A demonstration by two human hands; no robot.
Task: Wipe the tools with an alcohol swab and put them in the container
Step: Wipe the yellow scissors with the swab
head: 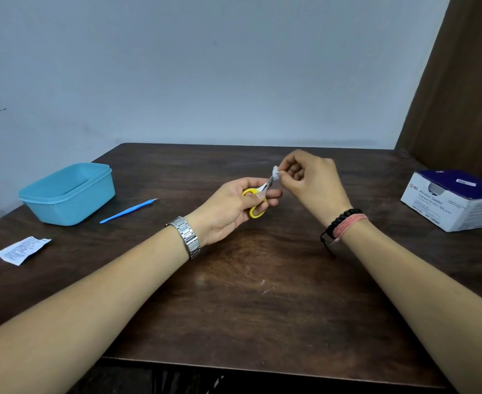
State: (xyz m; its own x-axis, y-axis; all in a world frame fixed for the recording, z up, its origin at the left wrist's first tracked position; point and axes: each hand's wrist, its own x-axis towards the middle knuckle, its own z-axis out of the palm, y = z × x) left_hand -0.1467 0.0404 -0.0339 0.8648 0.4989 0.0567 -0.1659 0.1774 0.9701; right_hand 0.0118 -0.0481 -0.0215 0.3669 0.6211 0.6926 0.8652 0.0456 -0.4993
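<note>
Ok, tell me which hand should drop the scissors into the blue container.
Left. The left hand already grips the scissors and is nearer the blue container, on the table's left side. The right hand pinches the swab, farther away.

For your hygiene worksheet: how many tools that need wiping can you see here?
2. The small yellow-handled scissors are held in the left hand above the dark wooden table; the slim blue plastic tool lies beside the light blue plastic container. Its floor is partly hidden.

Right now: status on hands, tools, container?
Left hand grips scissors; right hand pinches swab on blade tip. Blue tool beside container. Nothing blocking.
</note>
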